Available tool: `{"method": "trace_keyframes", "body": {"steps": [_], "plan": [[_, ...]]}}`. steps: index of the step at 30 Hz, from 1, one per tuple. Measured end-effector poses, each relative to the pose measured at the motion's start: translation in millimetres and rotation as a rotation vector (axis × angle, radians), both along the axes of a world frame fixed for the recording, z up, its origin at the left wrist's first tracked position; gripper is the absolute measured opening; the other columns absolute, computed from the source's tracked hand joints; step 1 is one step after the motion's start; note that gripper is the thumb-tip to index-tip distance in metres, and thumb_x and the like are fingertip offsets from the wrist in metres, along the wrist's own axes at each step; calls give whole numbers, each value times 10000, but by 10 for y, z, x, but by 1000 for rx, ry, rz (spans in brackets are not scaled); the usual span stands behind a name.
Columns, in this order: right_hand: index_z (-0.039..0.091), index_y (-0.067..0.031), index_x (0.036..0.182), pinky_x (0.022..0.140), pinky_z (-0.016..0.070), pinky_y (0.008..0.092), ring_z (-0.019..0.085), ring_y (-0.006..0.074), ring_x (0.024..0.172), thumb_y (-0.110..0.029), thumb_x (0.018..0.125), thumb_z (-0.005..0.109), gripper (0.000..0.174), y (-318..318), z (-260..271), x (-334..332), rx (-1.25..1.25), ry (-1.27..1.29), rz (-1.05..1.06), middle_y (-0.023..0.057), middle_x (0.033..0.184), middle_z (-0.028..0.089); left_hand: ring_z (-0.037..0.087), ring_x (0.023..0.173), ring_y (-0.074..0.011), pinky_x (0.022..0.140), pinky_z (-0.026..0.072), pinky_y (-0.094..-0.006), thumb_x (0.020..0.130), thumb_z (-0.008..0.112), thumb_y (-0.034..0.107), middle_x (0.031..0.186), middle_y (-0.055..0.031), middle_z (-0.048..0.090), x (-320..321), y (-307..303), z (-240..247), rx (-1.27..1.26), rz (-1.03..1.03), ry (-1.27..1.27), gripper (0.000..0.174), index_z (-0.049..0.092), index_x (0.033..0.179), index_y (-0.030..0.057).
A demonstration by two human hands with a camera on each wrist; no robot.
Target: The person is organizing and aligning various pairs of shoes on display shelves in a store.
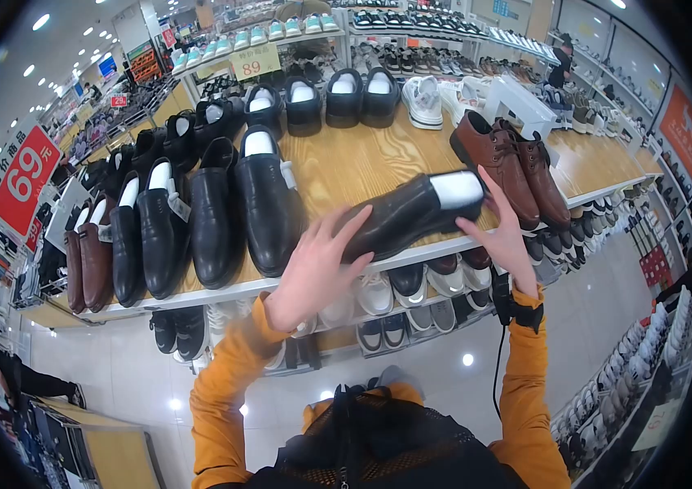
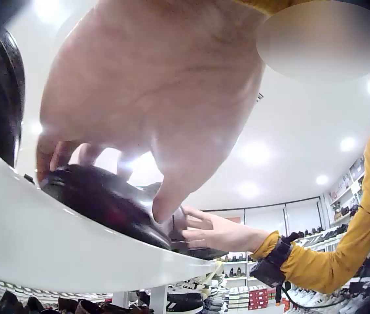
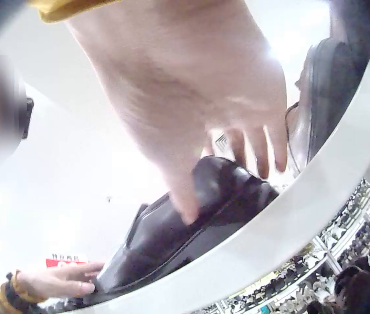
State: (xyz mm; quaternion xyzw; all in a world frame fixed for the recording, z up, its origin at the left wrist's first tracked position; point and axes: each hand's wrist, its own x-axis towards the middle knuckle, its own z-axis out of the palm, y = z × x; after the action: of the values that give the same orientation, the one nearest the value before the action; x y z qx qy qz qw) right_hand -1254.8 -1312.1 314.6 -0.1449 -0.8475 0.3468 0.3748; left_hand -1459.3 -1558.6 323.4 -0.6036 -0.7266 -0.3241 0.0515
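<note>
A black leather shoe point(image 1: 399, 213) with white stuffing lies slanted at the shelf's front edge, toe to the left and heel to the right. The left hand point(image 1: 314, 265) grips its toe end, thumb on the near side and fingers over the far side. Around the heel, the right hand point(image 1: 502, 236) has its thumb on the near side and fingers behind. In the left wrist view the left hand point(image 2: 152, 91) spans the shoe's toe point(image 2: 106, 203); in the right wrist view the right hand point(image 3: 191, 98) straddles the heel point(image 3: 214, 180).
Black loafers point(image 1: 267, 208) stand in a row to the left, with brown shoes point(image 1: 95, 265) at the far end. Brown lace-ups point(image 1: 517, 167) are just right of the right hand. More black shoes point(image 1: 344, 98) line the back. Lower racks hold sneakers point(image 1: 374, 293).
</note>
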Motion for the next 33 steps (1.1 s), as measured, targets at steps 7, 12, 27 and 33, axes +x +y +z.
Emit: {"method": "trace_keyframes", "body": {"steps": [7, 12, 27, 33], "plan": [[424, -27, 1468, 957, 485, 378, 605, 338, 1203, -186, 1008, 545, 502, -443, -1, -636, -116, -200, -68, 273, 1303, 582, 509, 1283, -389, 1040, 457, -438, 892, 715, 233, 1424, -218, 476, 338, -226, -148, 130, -36, 68, 606, 492, 1436, 87], [397, 24, 1465, 1006, 450, 371, 579, 392, 1207, -253, 1033, 494, 522, -741, -35, -973, -22, -162, 48, 289, 1313, 566, 368, 1418, -371, 1144, 353, -479, 904, 679, 214, 1550, -154, 366, 392, -153, -283, 112, -153, 198, 543, 518, 1417, 135], [399, -85, 1499, 1043, 421, 446, 479, 484, 1268, -250, 1052, 412, 476, -1198, -24, -869, 133, -237, 88, 311, 1489, 379, 351, 1420, -415, 1001, 500, -437, 856, 653, 23, 1490, -210, 401, 85, -153, -333, 129, -92, 176, 321, 558, 1162, 39], [390, -88, 1506, 1056, 419, 449, 477, 492, 1272, -297, 1048, 408, 504, -1257, -60, -1087, 137, -262, 50, 313, 1501, 364, 304, 1440, -424, 1065, 442, -458, 879, 629, 23, 1538, -226, 329, -25, -180, -378, 104, -38, 175, 273, 522, 1130, 4]]}}
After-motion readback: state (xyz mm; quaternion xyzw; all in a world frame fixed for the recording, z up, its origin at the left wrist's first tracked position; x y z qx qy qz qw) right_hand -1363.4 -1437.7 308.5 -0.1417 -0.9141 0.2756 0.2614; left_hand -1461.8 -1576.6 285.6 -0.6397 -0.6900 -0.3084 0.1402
